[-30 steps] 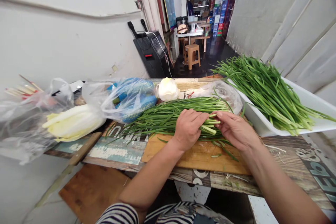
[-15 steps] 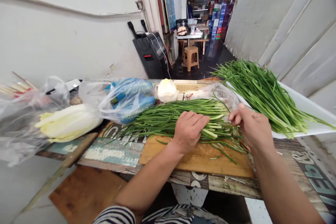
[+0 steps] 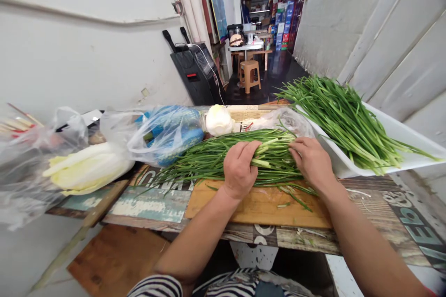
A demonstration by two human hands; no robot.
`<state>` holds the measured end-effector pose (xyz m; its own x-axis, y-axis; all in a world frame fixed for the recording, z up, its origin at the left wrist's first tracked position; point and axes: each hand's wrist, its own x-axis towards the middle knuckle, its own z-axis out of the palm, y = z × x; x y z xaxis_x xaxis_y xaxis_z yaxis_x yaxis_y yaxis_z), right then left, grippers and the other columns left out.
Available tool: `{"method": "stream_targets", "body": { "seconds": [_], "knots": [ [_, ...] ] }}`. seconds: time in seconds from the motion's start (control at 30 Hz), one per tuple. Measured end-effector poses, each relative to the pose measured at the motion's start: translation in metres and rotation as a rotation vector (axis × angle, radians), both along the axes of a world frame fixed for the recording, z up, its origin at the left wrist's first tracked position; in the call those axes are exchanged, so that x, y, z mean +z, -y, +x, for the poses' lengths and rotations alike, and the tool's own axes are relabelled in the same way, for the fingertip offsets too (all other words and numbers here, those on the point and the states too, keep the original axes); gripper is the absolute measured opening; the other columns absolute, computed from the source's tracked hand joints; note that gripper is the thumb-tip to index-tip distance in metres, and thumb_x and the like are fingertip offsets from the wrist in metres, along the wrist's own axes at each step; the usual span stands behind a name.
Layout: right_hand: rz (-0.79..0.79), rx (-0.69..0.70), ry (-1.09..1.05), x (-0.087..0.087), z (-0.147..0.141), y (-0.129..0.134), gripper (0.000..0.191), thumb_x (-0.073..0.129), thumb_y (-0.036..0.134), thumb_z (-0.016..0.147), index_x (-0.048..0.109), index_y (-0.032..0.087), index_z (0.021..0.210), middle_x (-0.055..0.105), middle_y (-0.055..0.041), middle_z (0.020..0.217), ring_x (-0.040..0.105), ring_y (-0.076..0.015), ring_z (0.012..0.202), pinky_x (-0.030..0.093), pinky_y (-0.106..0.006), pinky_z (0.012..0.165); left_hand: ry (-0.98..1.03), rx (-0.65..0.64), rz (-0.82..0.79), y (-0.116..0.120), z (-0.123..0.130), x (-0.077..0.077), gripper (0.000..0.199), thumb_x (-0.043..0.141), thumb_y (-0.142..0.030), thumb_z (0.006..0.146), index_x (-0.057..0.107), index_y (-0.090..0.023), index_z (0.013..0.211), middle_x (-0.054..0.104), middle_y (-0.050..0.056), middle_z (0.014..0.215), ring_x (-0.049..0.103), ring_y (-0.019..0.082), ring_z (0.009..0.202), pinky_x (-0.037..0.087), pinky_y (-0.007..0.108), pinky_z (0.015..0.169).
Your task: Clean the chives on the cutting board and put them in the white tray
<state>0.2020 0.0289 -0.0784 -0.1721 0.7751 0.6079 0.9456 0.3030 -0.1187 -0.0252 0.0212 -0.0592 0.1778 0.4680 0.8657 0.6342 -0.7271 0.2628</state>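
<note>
Coming back from beside the white tray [image 3: 416, 131], where it was hovering half a second ago, the right hand [image 3: 311, 160] is now bending over the pale stem ends of the green chives [image 3: 205, 155]. Its thumb and fingers are drawing close together there, though whether they are pinching a strand I cannot tell. Meanwhile the left hand [image 3: 241, 167] is keeping its grip closed around a bunch of the chives, and their pale ends are poking out past the thumb toward the right hand.

Most of the chives are lying crosswise, partly over the wooden cutting board [image 3: 272, 216], and their leafy tips are spreading leftward onto the table [image 3: 372, 199]. Loose green scraps are lying on the board just below the bunch. Behind the chives, a white round vegetable [image 3: 219, 121] is sitting between a blue net bundle [image 3: 188, 137] in clear plastic and a crumpled clear bag [image 3: 285, 120]. More green stalks [image 3: 348, 120] are filling the tray. Farther left, a pale cabbage [image 3: 94, 167] is resting near the table's edge.
</note>
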Motion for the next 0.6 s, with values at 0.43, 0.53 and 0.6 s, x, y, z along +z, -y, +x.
{"method": "stream_targets", "body": {
  "seconds": [0.43, 0.53, 0.6],
  "knots": [
    [0.075, 0.224, -0.117, 0.011, -0.004, 0.005, 0.016, 0.059, 0.023, 0.091, 0.073, 0.016, 0.094, 0.062, -0.0083, 0.083, 0.053, -0.0231, 0.082, 0.045, -0.036, 0.072, 0.001, -0.022, -0.032, -0.006, 0.004, -0.007, 0.022, 0.05, -0.008, 0.088, 0.061, -0.016, 0.105, 0.069, 0.006, 0.091, 0.063, 0.017, 0.085, 0.051, 0.028, 0.081],
    [0.077, 0.232, -0.173, 0.011, -0.006, 0.005, 0.016, 0.06, 0.024, 0.09, 0.074, 0.016, 0.09, 0.062, -0.0081, 0.081, 0.054, -0.0233, 0.081, 0.045, -0.037, 0.072, 0.011, -0.031, -0.042, -0.006, 0.004, -0.006, 0.023, 0.05, -0.008, 0.087, 0.061, -0.017, 0.106, 0.069, 0.006, 0.093, 0.064, 0.016, 0.086, 0.051, 0.027, 0.082],
    [0.086, 0.293, -0.269, 0.016, -0.009, 0.008, 0.015, 0.06, 0.023, 0.091, 0.074, 0.018, 0.091, 0.064, -0.0071, 0.083, 0.056, -0.0218, 0.082, 0.046, -0.036, 0.073, 0.019, -0.051, -0.077, -0.005, 0.004, -0.005, 0.023, 0.049, -0.008, 0.088, 0.062, -0.018, 0.105, 0.069, 0.006, 0.095, 0.064, 0.015, 0.089, 0.052, 0.027, 0.084]
  ]
}}
